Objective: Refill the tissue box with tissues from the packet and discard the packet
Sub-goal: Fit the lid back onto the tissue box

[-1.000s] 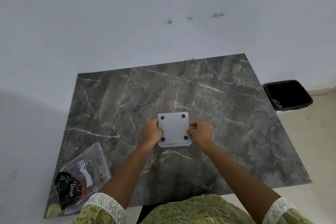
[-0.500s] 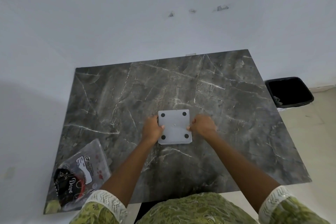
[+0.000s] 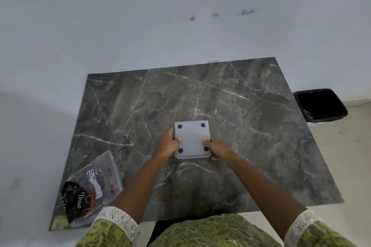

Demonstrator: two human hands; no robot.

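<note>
nearest the person, at the table's near left corner, lies the crumpled clear plastic tissue packet with dark printing (image 3: 91, 190), its lower end reaching that corner's edges; it looks flattened, though whether any tissues remain inside cannot be told. towards the middle of the dark grey marble-patterned table (image 3: 251, 126), a little on the near side, sits the square pale grey tissue box (image 3: 191, 139), upside down with its four black round feet facing up. the left hand (image 3: 167, 144) clasps the box's left side and the right hand (image 3: 217, 149) clasps its right side near the front corner, fingers curled onto the base, so both hands grip the box. the base panel appears not fully seated, showing a thin stepped line along the near edge; if the press is uneven, one side may stay proud or the panel may pop off when the box is turned upright, spilling the refill. the grip is shallow, so a quick flip could let the smooth box slip. around the box the table is bare on every side, giving free room to turn it. beyond the table's right edge, towards its far right corner, a black bin (image 3: 321, 105) stands on the floor; carrying the packet there means crossing the whole table, and a light packet could miss the opening.
</note>
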